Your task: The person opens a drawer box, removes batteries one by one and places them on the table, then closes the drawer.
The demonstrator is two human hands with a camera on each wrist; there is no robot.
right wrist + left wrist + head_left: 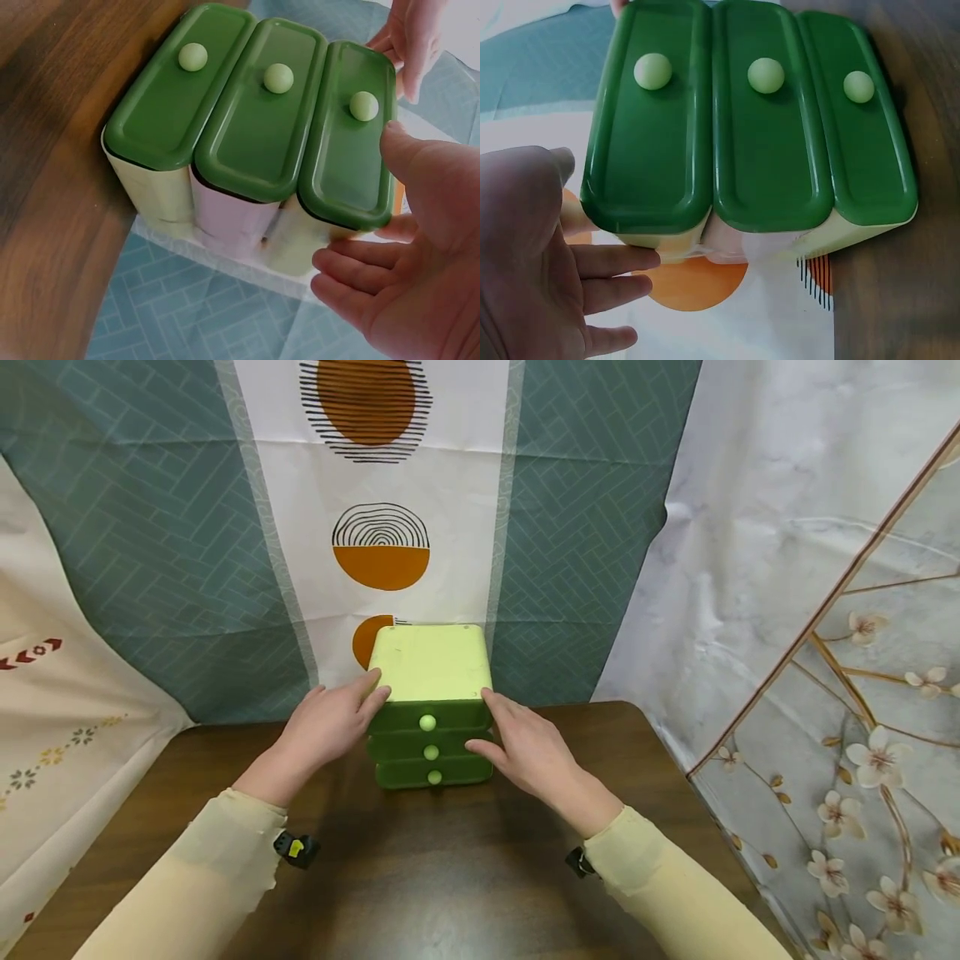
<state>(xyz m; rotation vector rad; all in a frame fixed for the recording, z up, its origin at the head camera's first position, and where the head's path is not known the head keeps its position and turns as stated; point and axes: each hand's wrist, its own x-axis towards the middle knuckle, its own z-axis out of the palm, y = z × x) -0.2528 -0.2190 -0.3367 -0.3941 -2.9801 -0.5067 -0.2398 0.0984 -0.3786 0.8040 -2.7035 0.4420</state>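
A small drawer box (431,662) stands upright against the back cloth, with a pale yellow-green top and three stacked dark green drawer fronts (408,746). All three drawers are closed, each with a round pale knob (431,752). At the box's upper left side is my left hand (328,720), fingers fairly straight and fingertips by the top edge. My right hand (529,745) lies along the opposite side, its fingers extended at the upper right corner. In the right wrist view, pale yellow and pinkish drawer sides (232,225) show behind the fronts. How firmly the hands press is unclear.
The box stands at the back of a dark brown wooden table (427,877). Behind it hangs a teal and white patterned cloth (592,527). A floral cloth (847,710) borders the right side, and a cream cloth (67,693) the left.
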